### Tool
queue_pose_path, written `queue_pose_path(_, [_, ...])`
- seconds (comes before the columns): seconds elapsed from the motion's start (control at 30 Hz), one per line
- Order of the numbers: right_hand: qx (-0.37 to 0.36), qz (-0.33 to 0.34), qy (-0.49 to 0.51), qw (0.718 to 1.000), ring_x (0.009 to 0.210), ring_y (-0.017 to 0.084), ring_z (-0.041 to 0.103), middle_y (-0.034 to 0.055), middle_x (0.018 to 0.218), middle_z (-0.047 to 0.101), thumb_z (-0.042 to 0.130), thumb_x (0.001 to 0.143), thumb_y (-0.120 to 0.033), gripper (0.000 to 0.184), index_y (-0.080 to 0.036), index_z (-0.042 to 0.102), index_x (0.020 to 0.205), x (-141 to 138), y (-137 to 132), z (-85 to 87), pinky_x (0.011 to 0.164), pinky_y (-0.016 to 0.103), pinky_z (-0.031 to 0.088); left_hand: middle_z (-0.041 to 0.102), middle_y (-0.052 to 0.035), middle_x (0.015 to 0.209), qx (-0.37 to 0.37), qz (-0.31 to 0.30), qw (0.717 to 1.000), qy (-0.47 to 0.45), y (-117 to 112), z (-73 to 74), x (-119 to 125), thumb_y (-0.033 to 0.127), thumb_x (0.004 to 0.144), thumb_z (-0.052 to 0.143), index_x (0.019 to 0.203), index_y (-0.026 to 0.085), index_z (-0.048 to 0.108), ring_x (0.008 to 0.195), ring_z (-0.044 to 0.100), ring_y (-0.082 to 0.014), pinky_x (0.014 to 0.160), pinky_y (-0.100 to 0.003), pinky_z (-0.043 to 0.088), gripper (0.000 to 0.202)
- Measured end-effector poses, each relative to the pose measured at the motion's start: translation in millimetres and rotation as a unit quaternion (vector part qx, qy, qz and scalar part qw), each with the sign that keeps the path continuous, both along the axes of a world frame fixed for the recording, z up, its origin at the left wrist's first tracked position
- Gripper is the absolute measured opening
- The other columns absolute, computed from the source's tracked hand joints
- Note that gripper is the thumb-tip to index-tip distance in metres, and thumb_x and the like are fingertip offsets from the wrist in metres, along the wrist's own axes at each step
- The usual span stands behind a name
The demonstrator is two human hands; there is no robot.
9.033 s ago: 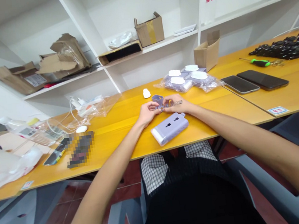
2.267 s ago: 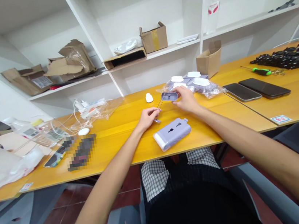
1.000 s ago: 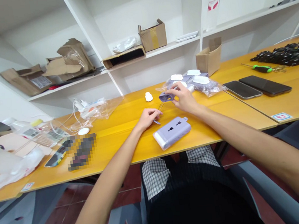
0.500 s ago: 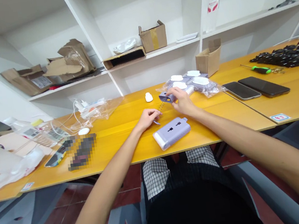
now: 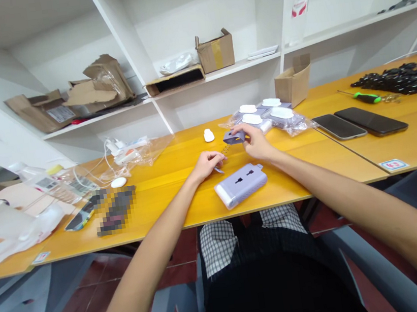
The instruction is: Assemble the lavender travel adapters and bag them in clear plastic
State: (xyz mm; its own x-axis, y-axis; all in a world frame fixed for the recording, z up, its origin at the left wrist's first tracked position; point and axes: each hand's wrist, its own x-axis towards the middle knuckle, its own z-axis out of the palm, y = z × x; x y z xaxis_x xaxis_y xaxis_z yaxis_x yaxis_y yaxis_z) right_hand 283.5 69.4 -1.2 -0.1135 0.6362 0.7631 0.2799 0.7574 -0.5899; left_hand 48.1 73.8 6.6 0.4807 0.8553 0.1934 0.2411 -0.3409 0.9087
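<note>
In the head view, my right hand (image 5: 255, 140) pinches a small lavender plastic cover (image 5: 233, 137) with a hole in it, raised just over the table. My left hand (image 5: 206, 165) is closed by the tabletop, its fingers around a thin lavender strip (image 5: 218, 170) whose end pokes out below them. A thin dark coil, like a spring (image 5: 225, 150), shows between the left fingertips and the cover; what it is fixed to is unclear. Closer to me lies a larger lavender case (image 5: 242, 186) with two dark cut-outs on top and a clear whitish end.
Bagged lavender items with white oval tops (image 5: 281, 112) lie behind my right hand, and a small white object (image 5: 209, 135) stands left of them. Two phones (image 5: 371, 121), a green-handled screwdriver (image 5: 367, 97) and black parts (image 5: 402, 80) are rightward. Plastic bottles (image 5: 49, 184) lie left.
The cover in my right hand has tilted slightly, showing less of its opening. My left hand stays in about the same place; the whole view has shifted a little.
</note>
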Motion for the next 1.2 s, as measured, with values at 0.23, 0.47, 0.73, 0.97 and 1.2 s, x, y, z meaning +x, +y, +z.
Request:
queue_pose_path(0.23, [-0.207, 0.121, 0.209, 0.948, 0.108, 0.031, 0.069, 0.0092, 0.126, 0.068, 0.070, 0.063, -0.018, 0.016, -0.020, 0.070, 0.079, -1.0, 3.9, -0.5, 0.091, 0.055, 0.061, 0.065, -0.0029, 0.066, 0.001, 0.009, 1.000, -0.003, 1.5, -0.9, -1.1, 0.044, 0.076, 0.072, 0.080, 0.011, 0.077, 0.063, 0.057, -0.0128, 0.057, -0.023, 0.047, 0.033])
queue_pose_path(0.47, [-0.262, 0.101, 0.261, 0.924, 0.079, 0.022, 0.069, 0.0008, 0.093, 0.067, 0.085, 0.061, -0.028, 0.033, -0.024, 0.061, 0.084, -1.4, 5.4, 0.6, 0.076, 0.047, 0.064, 0.063, -0.0023, 0.067, 0.005, 0.002, 1.000, 0.001, -0.5, -1.4, -0.5, 0.049, 0.076, 0.077, 0.080, 0.012, 0.075, 0.063, 0.055, -0.0123, 0.055, -0.023, 0.047, 0.038])
queue_pose_path(0.73, [-0.294, 0.152, 0.246, 0.911, 0.097, 0.025, 0.070, 0.0046, 0.115, 0.070, 0.083, 0.059, -0.022, 0.049, -0.026, 0.070, 0.107, -1.8, 5.2, -0.3, 0.088, 0.047, 0.059, 0.060, -0.0022, 0.063, 0.007, 0.002, 1.000, 0.011, -0.5, -0.9, -1.2, 0.063, 0.078, 0.076, 0.080, 0.011, 0.075, 0.059, 0.053, -0.0120, 0.052, -0.024, 0.045, 0.052])
queue_pose_path(0.97, [-0.302, 0.178, 0.226, 0.909, 0.100, 0.025, 0.069, 0.0032, 0.122, 0.069, 0.083, 0.059, -0.019, 0.049, -0.028, 0.069, 0.105, 1.1, 2.3, -0.4, 0.087, 0.046, 0.060, 0.063, -0.0032, 0.064, 0.022, -0.007, 0.999, 0.023, 0.2, 0.0, -2.9, 0.060, 0.080, 0.073, 0.076, 0.011, 0.074, 0.060, 0.054, -0.0119, 0.055, -0.023, 0.045, 0.049])
queue_pose_path(1.2, [-0.308, 0.165, 0.162, 0.923, 0.088, 0.024, 0.073, 0.0049, 0.120, 0.071, 0.083, 0.065, -0.021, 0.047, -0.026, 0.067, 0.109, 4.4, -4.6, 1.7, 0.081, 0.044, 0.060, 0.061, -0.0026, 0.065, 0.013, -0.010, 0.999, 0.032, -4.4, 1.3, -2.1, 0.060, 0.079, 0.075, 0.071, 0.013, 0.070, 0.060, 0.053, -0.0117, 0.052, -0.023, 0.047, 0.048])
